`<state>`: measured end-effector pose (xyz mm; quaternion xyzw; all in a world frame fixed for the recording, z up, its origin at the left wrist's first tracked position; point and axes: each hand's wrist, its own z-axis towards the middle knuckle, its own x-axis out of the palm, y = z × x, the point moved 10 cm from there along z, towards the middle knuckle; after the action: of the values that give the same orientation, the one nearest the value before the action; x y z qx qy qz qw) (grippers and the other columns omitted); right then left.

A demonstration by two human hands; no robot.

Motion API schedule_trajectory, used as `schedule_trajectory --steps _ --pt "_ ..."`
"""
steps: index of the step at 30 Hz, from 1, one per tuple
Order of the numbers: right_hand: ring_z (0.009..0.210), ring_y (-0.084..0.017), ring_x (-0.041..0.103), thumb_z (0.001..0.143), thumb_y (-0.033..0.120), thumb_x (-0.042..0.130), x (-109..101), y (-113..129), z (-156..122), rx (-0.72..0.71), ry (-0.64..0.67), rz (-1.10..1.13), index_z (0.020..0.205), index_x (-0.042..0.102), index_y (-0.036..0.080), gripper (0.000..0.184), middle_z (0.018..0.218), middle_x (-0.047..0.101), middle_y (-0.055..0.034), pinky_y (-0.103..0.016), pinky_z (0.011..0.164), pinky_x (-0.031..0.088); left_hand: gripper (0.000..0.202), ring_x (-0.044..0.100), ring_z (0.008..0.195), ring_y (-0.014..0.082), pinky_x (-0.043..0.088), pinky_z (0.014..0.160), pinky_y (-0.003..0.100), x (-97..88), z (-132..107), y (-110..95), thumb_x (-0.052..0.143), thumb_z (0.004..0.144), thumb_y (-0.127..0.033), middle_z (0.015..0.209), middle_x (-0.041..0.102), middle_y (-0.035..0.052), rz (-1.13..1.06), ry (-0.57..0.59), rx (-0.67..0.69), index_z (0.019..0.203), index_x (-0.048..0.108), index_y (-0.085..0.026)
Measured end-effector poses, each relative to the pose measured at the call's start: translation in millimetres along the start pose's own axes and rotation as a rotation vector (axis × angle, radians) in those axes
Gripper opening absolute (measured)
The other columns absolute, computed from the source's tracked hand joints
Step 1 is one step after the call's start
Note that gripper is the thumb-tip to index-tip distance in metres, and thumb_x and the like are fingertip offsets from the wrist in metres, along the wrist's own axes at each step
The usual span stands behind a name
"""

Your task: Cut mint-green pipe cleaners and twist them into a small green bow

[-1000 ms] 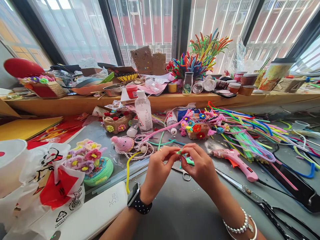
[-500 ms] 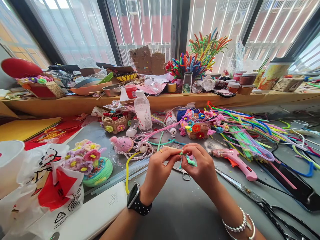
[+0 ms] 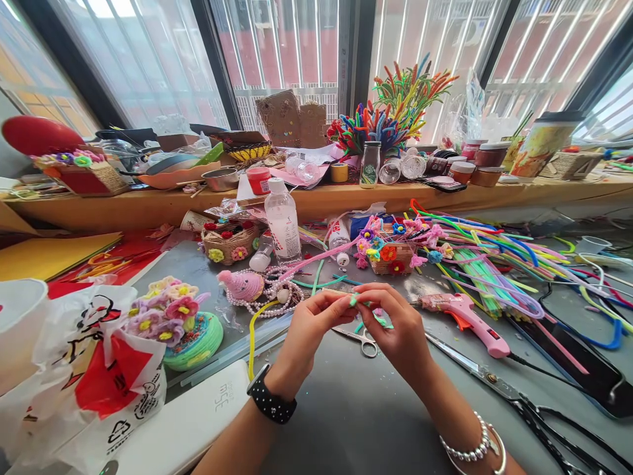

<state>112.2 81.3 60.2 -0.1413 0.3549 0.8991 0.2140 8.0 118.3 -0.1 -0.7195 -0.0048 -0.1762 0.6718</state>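
Note:
My left hand (image 3: 312, 331) and my right hand (image 3: 398, 326) meet above the middle of the grey table, fingertips pinched together. Between them is a small light green fuzzy piece (image 3: 353, 300), seemingly pipe cleaner; the fingers cover most of it. Past my right fingers, a few green and pink bits (image 3: 380, 314) show in part. Small scissors (image 3: 368, 346) lie just under the fingertips, blades partly behind my left hand. To the right of my right hand rests a pink glue gun (image 3: 467, 320). Large black-handled scissors (image 3: 494, 381) lie beside my right forearm.
Bundled pipe cleaners (image 3: 487, 277) spread at the right. A clear bottle (image 3: 283, 221) stands behind the hands, near flower-trimmed baskets (image 3: 230, 243). At left are a crocheted flower pot (image 3: 198, 340), a plastic bag (image 3: 99, 369) and a white power bank (image 3: 198, 415).
Both hands keep their pinch, and the fingertips have shifted slightly left. My left wrist has rolled, turning the watch face away. More of the small green piece shows.

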Motion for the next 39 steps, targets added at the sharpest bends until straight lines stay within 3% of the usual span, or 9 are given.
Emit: schedule_trajectory --steps 7,12,15,20,25,30,39 --pt "0.086 -0.018 0.054 0.075 0.013 0.052 6 -2 1 0.031 0.086 0.033 0.083 0.054 0.020 0.011 0.095 0.057 -0.0059 -0.032 0.073 0.047 0.014 0.058 0.080 0.0141 0.045 0.078 0.027 -2.3 1 6 0.066 0.066 -0.022 0.083 0.065 0.0043 -0.093 0.005 -0.074 0.077 0.066 -0.013" --pt "0.078 -0.015 0.056 0.078 0.027 0.051 6 -32 -2 0.311 0.056 0.231 0.097 0.047 0.020 0.020 0.087 0.057 -0.0046 -0.025 0.062 0.048 0.012 0.058 0.079 0.0129 0.043 0.080 0.026 -4.1 1 10 0.067 0.065 -0.021 0.081 0.066 0.0029 -0.172 -0.027 -0.111 0.074 0.066 -0.013" --pt "0.057 -0.011 0.050 0.083 0.035 0.043 13 -44 -6 0.427 0.109 0.258 0.086 0.048 0.018 0.018 0.067 0.053 0.0009 -0.021 0.049 0.041 0.011 0.058 0.079 0.0120 0.043 0.078 0.024 -0.6 0 12 0.066 0.065 -0.020 0.082 0.065 0.0028 -0.175 0.003 -0.122 0.075 0.066 -0.014" --pt "0.047 -0.009 0.036 0.086 0.034 0.037 18 -37 -4 0.340 0.189 0.088 0.062 0.044 0.018 0.029 0.051 0.038 0.0049 -0.020 0.046 0.028 0.012 0.057 0.076 0.0105 0.043 0.074 0.022 9.3 -2 12 0.067 0.065 -0.020 0.083 0.064 0.0017 -0.146 0.081 -0.141 0.076 0.066 -0.015" --pt "0.049 -0.009 0.038 0.086 0.030 0.036 12 -34 -3 0.314 0.125 0.037 0.064 0.045 0.018 0.027 0.054 0.043 0.0039 -0.020 0.048 0.029 0.021 0.058 0.071 0.0109 0.044 0.070 0.023 9.9 -3 14 0.067 0.065 -0.025 0.078 0.063 0.0029 -0.128 0.048 -0.189 0.083 0.063 -0.014" --pt "0.050 -0.010 0.041 0.086 0.029 0.036 9 -31 -2 0.286 0.089 -0.005 0.064 0.046 0.018 0.027 0.055 0.045 0.0030 -0.020 0.050 0.031 0.026 0.058 0.061 0.0095 0.046 0.061 0.020 18.7 -7 29 0.062 0.069 -0.034 0.071 0.062 0.0053 -0.153 0.123 -0.316 0.078 0.064 -0.010" --pt "0.051 -0.011 0.042 0.087 0.028 0.036 10 -28 -2 0.244 0.101 -0.083 0.065 0.046 0.018 0.026 0.055 0.047 0.0022 -0.020 0.050 0.032 0.021 0.055 0.056 0.0066 0.044 0.055 0.016 16.3 -7 28 0.067 0.065 -0.030 0.065 0.061 0.0030 -0.136 0.111 -0.300 0.073 0.065 -0.010"
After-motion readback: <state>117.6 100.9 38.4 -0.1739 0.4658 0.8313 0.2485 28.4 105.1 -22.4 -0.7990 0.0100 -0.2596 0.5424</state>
